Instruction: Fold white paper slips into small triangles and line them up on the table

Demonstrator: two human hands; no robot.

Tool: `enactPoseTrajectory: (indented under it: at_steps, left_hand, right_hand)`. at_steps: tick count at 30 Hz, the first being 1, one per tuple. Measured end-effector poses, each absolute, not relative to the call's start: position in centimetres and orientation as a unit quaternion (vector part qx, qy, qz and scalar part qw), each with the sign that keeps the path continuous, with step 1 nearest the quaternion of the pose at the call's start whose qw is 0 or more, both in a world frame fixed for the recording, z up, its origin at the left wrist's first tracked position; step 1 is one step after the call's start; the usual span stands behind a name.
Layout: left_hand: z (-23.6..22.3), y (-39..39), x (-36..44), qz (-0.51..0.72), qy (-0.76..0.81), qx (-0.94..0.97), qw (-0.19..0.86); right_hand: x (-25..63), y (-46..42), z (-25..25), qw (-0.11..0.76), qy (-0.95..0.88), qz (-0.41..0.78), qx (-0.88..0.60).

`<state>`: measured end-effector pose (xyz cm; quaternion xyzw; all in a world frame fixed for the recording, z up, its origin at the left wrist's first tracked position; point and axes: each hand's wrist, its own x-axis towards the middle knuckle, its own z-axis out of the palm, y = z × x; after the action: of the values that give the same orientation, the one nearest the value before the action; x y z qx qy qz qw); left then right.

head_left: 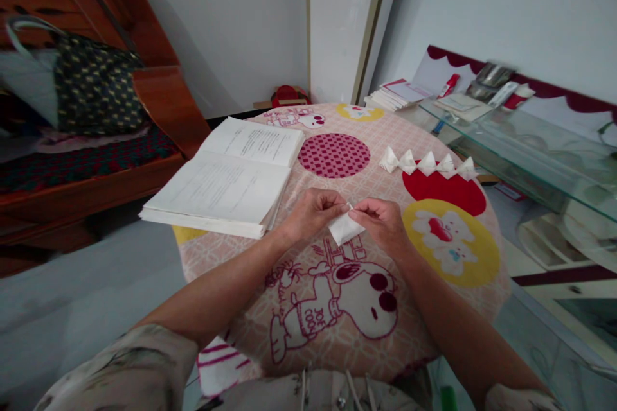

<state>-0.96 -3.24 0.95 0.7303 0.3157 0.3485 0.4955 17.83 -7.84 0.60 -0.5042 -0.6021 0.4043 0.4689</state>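
Between my two hands is a small piece of folded white paper [345, 228], its pointed lower end toward me above the cartoon dog on the cloth. My left hand [315, 210] pinches its upper left edge with thumb and forefinger. On the upper right edge, the fingers of my right hand [383, 221] are closed in a pinch, close to the left fingertips. Farther off to the right stands a row of several folded white paper shapes [430, 163] with peaked tops. Left of my hands lies a thick open book [216, 183] with printed pages.
A patterned pink cloth [332, 157] covers the round table. At right, a glass shelf [540, 148] stands close to the table edge, with a stack of papers [398, 94] and metal containers [491, 80] nearby. A wooden bench [159, 99] with a dark patterned bag [96, 83] is on the left.
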Motion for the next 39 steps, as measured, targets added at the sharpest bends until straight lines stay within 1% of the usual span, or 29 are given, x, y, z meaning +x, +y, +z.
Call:
enactPoseTrajectory:
  at_steps: [4, 6, 9, 11, 16, 19, 22, 27, 29, 31, 35, 37, 39]
  left_hand:
    - [1.0, -3.3, -1.0, 0.344, 0.321, 0.758, 0.452]
    - [1.0, -3.0, -1.2, 0.350, 0.301, 0.747, 0.479]
    - [1.2, -2.5, -1.7, 0.380, 0.266, 0.689, 0.557]
    - [1.5, -2.1, -2.1, 0.395, 0.252, 0.657, 0.590]
    - [1.8, -2.1, -2.3, 0.383, 0.222, 0.675, 0.590]
    - [1.7, -2.2, -2.1, 0.377, 0.203, 0.701, 0.571]
    - [1.7, -2.3, -2.0, 0.369, 0.207, 0.738, 0.525]
    - [2.5, -2.2, -2.3, 0.320, 0.215, 0.815, 0.432]
    - [2.5, -2.1, -2.5, 0.311, 0.213, 0.826, 0.420]
    - [2.2, -2.0, -2.6, 0.315, 0.214, 0.809, 0.447]
    - [1.3, -1.7, -2.5, 0.328, 0.231, 0.729, 0.554]
    - [1.0, -1.8, -2.2, 0.325, 0.241, 0.719, 0.565]
    - [0.7, -2.0, -1.8, 0.332, 0.262, 0.724, 0.545]
  right_hand:
    - [17.9, -7.8, 0.6, 0.461, -0.595, 0.430, -0.499]
    - [18.1, -7.8, 0.7, 0.470, -0.589, 0.426, -0.501]
    - [18.8, -7.7, 0.9, 0.490, -0.572, 0.421, -0.505]
    - [19.4, -7.5, 0.9, 0.512, -0.556, 0.420, -0.503]
    - [20.3, -7.2, 0.8, 0.549, -0.536, 0.416, -0.489]
    - [20.4, -7.2, 0.7, 0.548, -0.537, 0.418, -0.487]
    - [20.2, -7.2, 0.9, 0.545, -0.535, 0.421, -0.491]
    - [19.9, -7.5, 1.2, 0.516, -0.545, 0.422, -0.508]
    - [19.9, -7.6, 1.2, 0.509, -0.551, 0.422, -0.509]
    - [19.9, -7.5, 1.0, 0.513, -0.553, 0.419, -0.506]
    - [20.3, -7.4, 0.7, 0.538, -0.556, 0.376, -0.510]
    - [20.3, -7.4, 0.6, 0.541, -0.564, 0.355, -0.513]
    - [20.2, -7.4, 0.6, 0.539, -0.575, 0.341, -0.513]
